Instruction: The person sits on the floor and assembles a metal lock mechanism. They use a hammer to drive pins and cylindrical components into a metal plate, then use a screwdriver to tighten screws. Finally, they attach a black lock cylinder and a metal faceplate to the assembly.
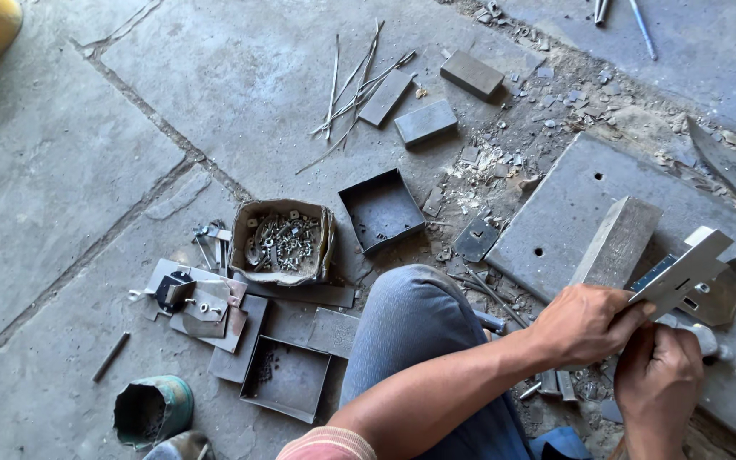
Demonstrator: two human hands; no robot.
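My left hand (585,324) grips a flat slotted metal piece (683,271), holding it tilted above a thick grey steel plate (568,209) with holes. My right hand (658,383) is curled just below it, closed around a small grey tool (707,339) whose end pokes out toward the plate. A rectangular metal block (619,240) stands tilted on the plate right behind my left hand. My bent knee in blue trousers (415,328) fills the lower middle.
A worn cardboard box of nuts and screws (283,241), an empty dark metal tray (381,209), another tray (287,377), flat plates and small parts (206,307), a green can (153,411), thin rods (355,85) and small blocks (426,122) lie on the stone floor.
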